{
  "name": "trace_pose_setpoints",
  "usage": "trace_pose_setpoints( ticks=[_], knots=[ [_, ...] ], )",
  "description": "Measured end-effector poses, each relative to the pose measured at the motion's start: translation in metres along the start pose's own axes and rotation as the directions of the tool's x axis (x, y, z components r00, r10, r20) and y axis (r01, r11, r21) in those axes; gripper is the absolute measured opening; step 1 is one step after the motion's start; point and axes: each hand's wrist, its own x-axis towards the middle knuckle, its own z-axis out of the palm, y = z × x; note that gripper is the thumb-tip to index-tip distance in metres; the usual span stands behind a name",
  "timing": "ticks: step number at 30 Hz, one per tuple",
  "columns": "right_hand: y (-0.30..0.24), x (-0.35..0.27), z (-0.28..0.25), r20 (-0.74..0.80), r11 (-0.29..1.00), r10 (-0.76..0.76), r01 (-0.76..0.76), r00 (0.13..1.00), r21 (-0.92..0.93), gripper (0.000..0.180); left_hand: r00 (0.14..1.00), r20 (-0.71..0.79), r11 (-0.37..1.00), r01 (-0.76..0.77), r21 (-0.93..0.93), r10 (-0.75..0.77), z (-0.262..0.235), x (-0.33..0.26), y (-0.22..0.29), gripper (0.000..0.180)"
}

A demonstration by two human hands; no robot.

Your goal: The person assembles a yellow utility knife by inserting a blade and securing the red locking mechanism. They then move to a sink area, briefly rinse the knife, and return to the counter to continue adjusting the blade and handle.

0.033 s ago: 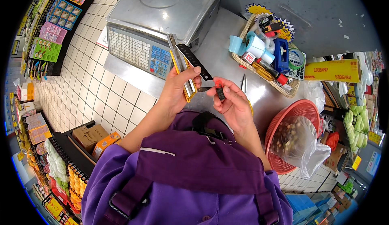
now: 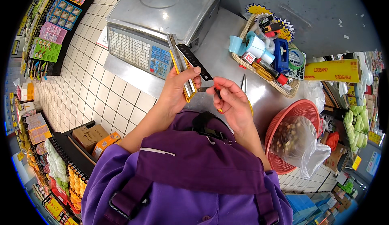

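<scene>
Left hand (image 2: 177,88): closed around a yellow-and-metal utility knife body (image 2: 183,76), long and narrow, held tilted with its far end over the keypad of the grey steel weighing scale (image 2: 162,16). Alongside it, a black segmented strip, seemingly the blade carrier (image 2: 194,62), runs from above the thumb down to the fingertips. Right hand (image 2: 233,103): thumb and forefinger pinched on a small dark piece at the strip's lower end; what that piece is cannot be told. Both hands meet just above the near edge of the grey steel counter (image 2: 221,63). Bare counter lies between the scale and a wicker basket of tape rolls and pens (image 2: 265,53) to the right; a pointed metal item lies there near the right hand. Further right, at the counter's edge, a red plastic colander (image 2: 302,113) holds a clear bag of nuts (image 2: 298,140). Left of the counter, open white tiled floor (image 2: 81,87), bounded by shelving.
</scene>
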Motion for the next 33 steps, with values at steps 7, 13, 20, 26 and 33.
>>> trace_pose_setpoints(
  ticks=[7, 13, 20, 26, 33],
  knots=[
    [0.007, -0.006, 0.012, -0.033, 0.783, -0.390, 0.313, 0.920, -0.537, 0.034, 1.000, 0.012, 1.000, 0.003, -0.008, -0.003, -0.004, -0.001, 0.000, 0.021],
    [0.009, -0.007, 0.012, -0.013, 0.693, -0.467, 0.357, 0.884, -0.626, 0.036, 1.000, 0.004, 1.000, -0.001, -0.029, 0.001, -0.001, -0.003, 0.000, 0.015],
    [0.010, -0.006, 0.010, -0.027, 0.723, -0.462, 0.359, 0.887, -0.590, 0.034, 1.000, 0.009, 1.000, 0.009, -0.019, -0.009, -0.002, -0.005, 0.000, 0.014],
    [0.004, -0.004, 0.005, -0.150, 0.936, -0.250, 0.199, 0.957, -0.289, 0.026, 0.999, 0.027, 0.999, 0.018, -0.027, -0.018, -0.002, -0.006, -0.001, 0.013],
    [0.002, 0.001, 0.003, -0.156, 0.999, -0.039, 0.032, 0.987, -0.044, 0.024, 0.999, 0.040, 0.999, 0.031, 0.025, -0.032, 0.000, -0.007, -0.002, 0.014]
  ],
)
